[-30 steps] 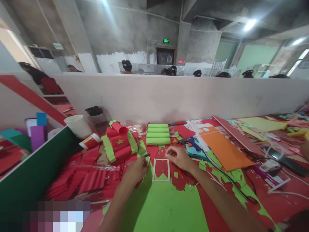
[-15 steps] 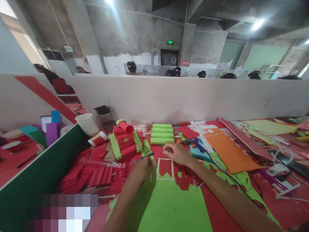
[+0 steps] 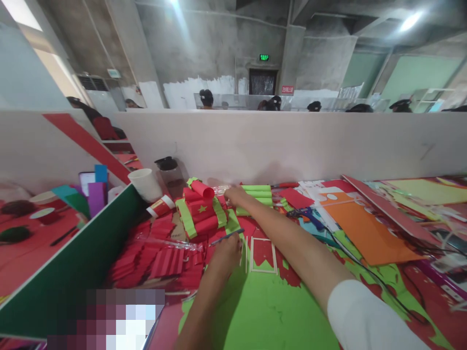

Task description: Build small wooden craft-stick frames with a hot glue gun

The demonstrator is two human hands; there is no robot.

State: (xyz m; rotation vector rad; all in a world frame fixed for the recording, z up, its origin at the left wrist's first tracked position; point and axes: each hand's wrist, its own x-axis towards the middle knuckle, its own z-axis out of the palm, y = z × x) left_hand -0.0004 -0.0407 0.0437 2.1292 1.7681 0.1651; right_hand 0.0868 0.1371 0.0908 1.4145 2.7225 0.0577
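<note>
My left hand [image 3: 229, 249] is closed around a slim blue-grey pen-like tool [image 3: 223, 237], held above red and green paper. Beside its fingers a thin pale stick [image 3: 246, 254] stands out, lying just left of a rectangular frame of pale sticks [image 3: 275, 257]. That frame rests on red and green paper. My right hand [image 3: 236, 195] reaches to the far side, fingers bunched and bent down at a clear packet of sticks [image 3: 220, 189]; what they grip is hidden. Left of it sits a red and green paper model with a yellow star [image 3: 202, 209]. Rolled green paper [image 3: 260, 194] lies under my right forearm.
Folded red paper strips [image 3: 168, 262] lie to the left, beside a dark green divider [image 3: 87, 253]. A white cup [image 3: 145, 184] stands behind. Blue-handled scissors [image 3: 310, 217], a cable [image 3: 359, 272] and orange paper [image 3: 368, 228] are to the right. A white partition [image 3: 277, 146] closes off the back.
My right hand has moved from just above the stick frame, away and to the left, to the packet of sticks. My left hand keeps the pen-like tool. The view has shifted slightly.
</note>
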